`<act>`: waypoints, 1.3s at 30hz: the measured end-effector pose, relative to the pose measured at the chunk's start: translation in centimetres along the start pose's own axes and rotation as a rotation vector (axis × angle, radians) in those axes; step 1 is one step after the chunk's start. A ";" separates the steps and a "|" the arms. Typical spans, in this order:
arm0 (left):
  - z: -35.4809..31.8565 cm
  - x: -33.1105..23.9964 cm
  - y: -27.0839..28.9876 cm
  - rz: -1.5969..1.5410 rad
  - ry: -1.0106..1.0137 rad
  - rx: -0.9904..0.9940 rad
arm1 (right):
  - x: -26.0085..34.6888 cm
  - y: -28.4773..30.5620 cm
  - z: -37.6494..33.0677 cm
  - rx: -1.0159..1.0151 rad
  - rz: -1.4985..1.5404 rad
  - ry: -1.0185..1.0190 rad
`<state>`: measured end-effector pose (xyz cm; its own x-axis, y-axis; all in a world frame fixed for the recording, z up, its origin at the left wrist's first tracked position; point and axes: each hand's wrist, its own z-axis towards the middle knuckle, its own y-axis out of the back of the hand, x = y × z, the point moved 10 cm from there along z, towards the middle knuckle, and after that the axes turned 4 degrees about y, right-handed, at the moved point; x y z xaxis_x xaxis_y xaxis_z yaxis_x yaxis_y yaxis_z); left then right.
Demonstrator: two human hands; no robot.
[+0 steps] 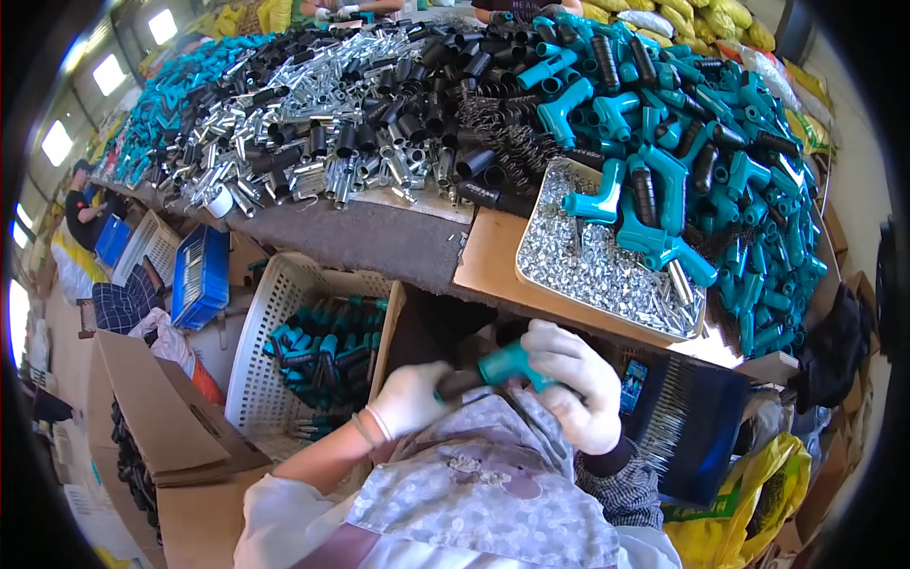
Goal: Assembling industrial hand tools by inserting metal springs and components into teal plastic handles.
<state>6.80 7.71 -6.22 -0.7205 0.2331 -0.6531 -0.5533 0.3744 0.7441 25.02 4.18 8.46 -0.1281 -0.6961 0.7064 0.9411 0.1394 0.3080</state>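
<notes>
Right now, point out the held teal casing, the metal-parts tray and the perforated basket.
Held teal casing [504,364], head view: middle of its body.
Metal-parts tray [611,316], head view: near rim.
Perforated basket [258,356], head view: left wall.

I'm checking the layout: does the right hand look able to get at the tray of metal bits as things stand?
Probably yes: the tray lies just beyond the right hand, its near side uncovered, though that hand holds a teal piece.
</notes>
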 end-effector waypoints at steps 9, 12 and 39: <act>-0.1 -0.5 0.2 0.027 -0.088 -0.040 | -0.2 -0.9 -0.2 0.104 0.042 0.047; -2.1 -3.8 0.6 0.165 -0.510 -0.005 | -3.5 1.8 -1.6 -0.104 0.311 -0.352; 1.0 -8.4 2.8 0.494 -0.771 -0.008 | -9.6 -7.2 -3.7 0.448 -0.016 -0.402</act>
<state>11.73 7.69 1.23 -0.3993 0.9007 -0.1711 -0.2613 0.0671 0.9629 20.58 7.24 -2.86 -0.3317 -0.3919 0.8581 0.7261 0.4747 0.4975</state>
